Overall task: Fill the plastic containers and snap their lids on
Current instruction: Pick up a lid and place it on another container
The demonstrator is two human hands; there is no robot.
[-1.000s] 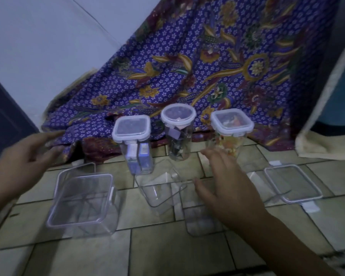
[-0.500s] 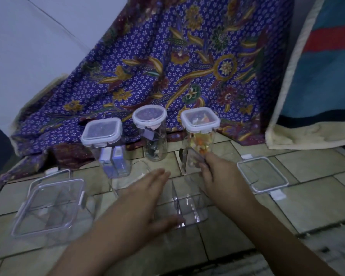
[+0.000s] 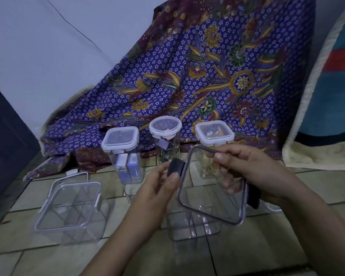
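Head view: both hands raised over tiled floor [image 3: 267, 246], left hand [image 3: 157, 193] pinching dark clip [image 3: 175, 166] of clear lid [image 3: 211, 188], right hand [image 3: 253, 172] gripping lid's far edge. Beneath, open container [image 3: 195, 228]; left, another [image 3: 72, 208]. Beyond, three lidded containers [image 3: 126, 150] against patterned cloth [image 3: 187, 80].

Both hands, left hand [image 3: 159, 188] and right hand [image 3: 251, 172], hold a clear lid [image 3: 211, 188] above an open container [image 3: 195, 226].

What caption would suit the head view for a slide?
Both hands, left hand and right hand, hold a clear lid above an open container, three closed jars behind.
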